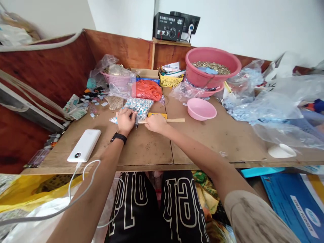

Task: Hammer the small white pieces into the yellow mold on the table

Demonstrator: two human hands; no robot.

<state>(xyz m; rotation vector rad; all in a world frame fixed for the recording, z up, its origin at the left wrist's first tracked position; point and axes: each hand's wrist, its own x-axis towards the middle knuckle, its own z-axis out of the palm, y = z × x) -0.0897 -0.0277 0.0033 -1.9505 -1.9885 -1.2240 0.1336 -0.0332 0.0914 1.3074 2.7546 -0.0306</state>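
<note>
My right hand (155, 123) is closed around a tool with a pale wooden handle (177, 120). The handle points right, and a narrow part reaches left toward my other hand; the tool's kind does not show. My left hand (126, 119), with a black band at the wrist, lies at the near edge of a clear bag of small blue and white pieces (140, 106). Its fingers are curled. A small dark piece (137, 122) shows by its fingertips, too small to name. Just behind my right hand is a yellow flat object (162, 115), partly covered.
A pink bowl (201, 109) stands to the right, below a large red basin (212, 76) of metallic pieces. A red plastic bag (146, 90) lies behind the pieces. At left is a white power bank (84, 145) with a cable. Clear bags (273, 104) crowd the right side.
</note>
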